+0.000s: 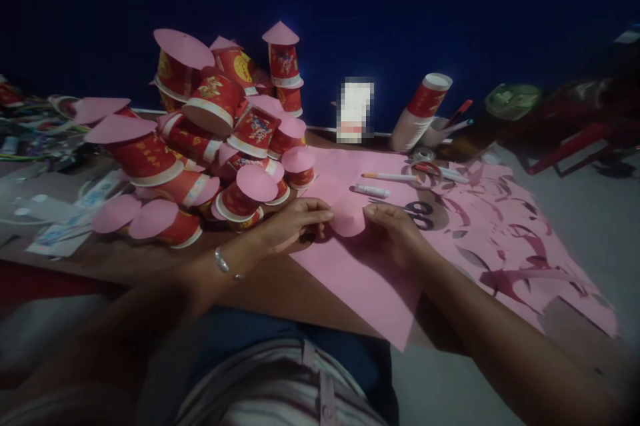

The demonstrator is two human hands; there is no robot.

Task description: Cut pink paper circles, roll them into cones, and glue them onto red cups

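Both my hands pinch a small round pink paper piece (349, 218) just above a large pink paper sheet (365, 273). My left hand (295, 223), with a bracelet on its wrist, grips the piece's left edge with closed fingers. My right hand (395, 226) grips its right edge the same way. Black-handled scissors (419, 213) lie right beside my right hand. A white marker (371, 191) lies just beyond the piece.
A heap of red paper cups capped with pink paper cones (215, 139) fills the left. A stack of red-and-white cups (420, 113), red-handled scissors (425, 171) and a pen (390, 177) lie behind. Pink cut-off scraps (505, 239) cover the right. A red chair (585, 139) stands far right.
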